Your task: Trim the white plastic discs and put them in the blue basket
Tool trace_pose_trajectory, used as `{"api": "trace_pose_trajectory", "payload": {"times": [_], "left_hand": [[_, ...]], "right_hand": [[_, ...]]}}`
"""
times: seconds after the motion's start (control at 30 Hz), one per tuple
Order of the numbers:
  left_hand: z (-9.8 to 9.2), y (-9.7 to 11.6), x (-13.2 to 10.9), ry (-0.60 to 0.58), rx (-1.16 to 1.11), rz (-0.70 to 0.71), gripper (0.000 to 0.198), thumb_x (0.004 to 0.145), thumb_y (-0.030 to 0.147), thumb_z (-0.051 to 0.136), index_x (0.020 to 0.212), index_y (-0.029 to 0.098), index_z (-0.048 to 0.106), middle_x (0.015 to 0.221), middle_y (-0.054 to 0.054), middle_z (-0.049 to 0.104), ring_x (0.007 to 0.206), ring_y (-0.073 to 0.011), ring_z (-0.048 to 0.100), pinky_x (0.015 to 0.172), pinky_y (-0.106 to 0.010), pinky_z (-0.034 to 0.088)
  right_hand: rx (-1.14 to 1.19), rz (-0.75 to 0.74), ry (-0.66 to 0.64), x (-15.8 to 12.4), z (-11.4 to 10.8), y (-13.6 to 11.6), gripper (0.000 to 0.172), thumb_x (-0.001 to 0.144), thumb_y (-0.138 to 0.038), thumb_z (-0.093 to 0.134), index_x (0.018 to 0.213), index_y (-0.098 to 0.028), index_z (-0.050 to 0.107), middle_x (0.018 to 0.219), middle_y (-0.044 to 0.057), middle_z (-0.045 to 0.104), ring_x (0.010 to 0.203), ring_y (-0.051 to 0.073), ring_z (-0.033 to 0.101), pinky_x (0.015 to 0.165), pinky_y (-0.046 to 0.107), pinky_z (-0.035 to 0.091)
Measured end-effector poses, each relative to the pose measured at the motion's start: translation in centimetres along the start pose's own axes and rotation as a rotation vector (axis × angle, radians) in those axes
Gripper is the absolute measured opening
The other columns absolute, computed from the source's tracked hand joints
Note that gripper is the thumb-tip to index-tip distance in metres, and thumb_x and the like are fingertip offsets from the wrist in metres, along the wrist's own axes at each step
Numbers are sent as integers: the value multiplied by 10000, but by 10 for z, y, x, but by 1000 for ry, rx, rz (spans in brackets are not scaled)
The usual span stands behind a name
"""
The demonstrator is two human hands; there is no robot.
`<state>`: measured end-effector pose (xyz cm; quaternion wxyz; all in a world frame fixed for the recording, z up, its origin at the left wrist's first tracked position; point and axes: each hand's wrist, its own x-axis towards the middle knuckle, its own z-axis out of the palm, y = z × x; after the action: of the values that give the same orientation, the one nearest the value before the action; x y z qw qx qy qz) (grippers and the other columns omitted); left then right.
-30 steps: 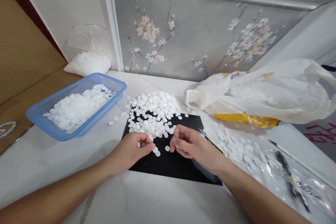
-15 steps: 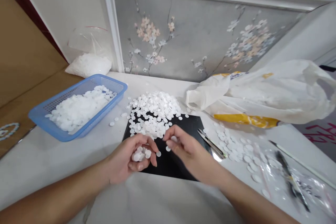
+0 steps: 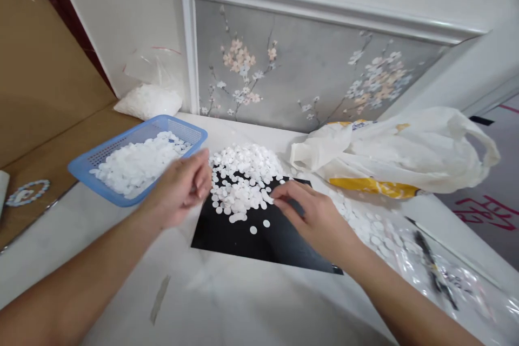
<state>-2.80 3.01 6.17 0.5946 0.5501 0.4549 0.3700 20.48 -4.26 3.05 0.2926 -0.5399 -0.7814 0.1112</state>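
Observation:
My left hand (image 3: pixel 182 189) is curled into a fist beside the near right rim of the blue basket (image 3: pixel 121 203). Its palm faces away from me, so the white discs it held a moment earlier are hidden. My right hand (image 3: pixel 312 216) reaches across a black board (image 3: pixel 251 246), thumb and forefinger pinched at a small white disc (image 3: pixel 269 200) on the right side of the pile. That heap of white discs (image 3: pixel 243 173) spreads from the table onto the board. Two loose discs (image 3: pixel 259 227) lie below it, apart from the rest.
More white discs fill the basket. A clear bag of white pieces (image 3: pixel 150 101) leans on the wall behind. To the right are a white plastic bag (image 3: pixel 389 151), scattered discs (image 3: pixel 377 232), a dark pen (image 3: pixel 436 270) and clear packets. A framed flower picture (image 3: pixel 308 65) stands at the back.
My left hand has swung up and left towards the basket, turning its palm out of sight. My right hand has moved slightly right and up to the pile's edge, covering the metal tool there.

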Motion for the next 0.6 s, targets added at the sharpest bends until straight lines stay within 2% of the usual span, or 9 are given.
{"api": "trace_pose_trajectory", "payload": {"times": [0.07,0.1,0.17,0.23,0.33,0.4,0.5,0.57,0.6], "left_hand": [[-24,16,4,371,581,343,467,887,403,409,478,180,376,447,35,362,440,-82,320,469,-224,233],[-36,21,6,565,878,418,434,881,385,427,501,176,415,459,34,352,476,-96,334,508,-243,227],[-58,25,12,751,1280,311,366,885,368,409,595,172,515,518,9,426,547,-136,394,550,-275,206],[-74,21,19,631,1454,129,291,880,323,408,716,162,587,665,-45,568,677,-188,477,609,-300,233],[-83,11,26,570,1477,72,267,876,304,421,820,161,640,767,-88,645,795,-240,524,705,-364,274],[-79,6,26,601,1491,104,287,896,266,390,865,164,656,830,-104,669,871,-263,526,789,-432,266],[-56,1,22,621,1488,332,307,921,223,367,922,182,671,975,-112,673,996,-286,489,866,-482,226],[-29,-7,17,424,1417,474,230,898,239,459,897,189,684,953,-87,676,959,-265,495,851,-425,268],[-13,-13,14,245,1356,526,198,886,236,495,871,190,687,901,-71,671,909,-242,503,824,-382,301]], "right_hand": [[-83,109,-94,-12,-2,25,118,895,-194,455,827,-231,544,795,7,630,702,173,588,646,294,450],[-132,152,-100,-18,-2,36,121,887,-201,458,808,-229,544,779,7,622,679,173,582,634,295,444],[-242,215,-66,-29,-2,57,102,848,-210,491,758,-221,538,737,17,600,658,186,573,626,307,434],[-303,285,-42,-36,-5,73,49,801,-211,532,754,-213,543,729,28,588,656,196,573,616,309,429],[-354,390,-70,-41,-14,88,29,758,-235,566,762,-211,550,739,34,590,630,197,574,598,308,419],[-340,450,-98,-43,-19,93,63,750,-265,576,745,-213,540,736,33,598,623,192,575,592,302,416],[-239,520,-138,-43,-21,97,85,736,-275,589,737,-219,525,673,9,606,597,177,569,557,275,403],[-158,558,-151,-43,-21,99,87,733,-275,588,771,-224,529,623,-14,598,556,164,552,522,261,390],[-126,574,-153,-43,-22,99,92,733,-277,586,786,-225,533,605,-22,590,536,160,542,505,257,383]]}}
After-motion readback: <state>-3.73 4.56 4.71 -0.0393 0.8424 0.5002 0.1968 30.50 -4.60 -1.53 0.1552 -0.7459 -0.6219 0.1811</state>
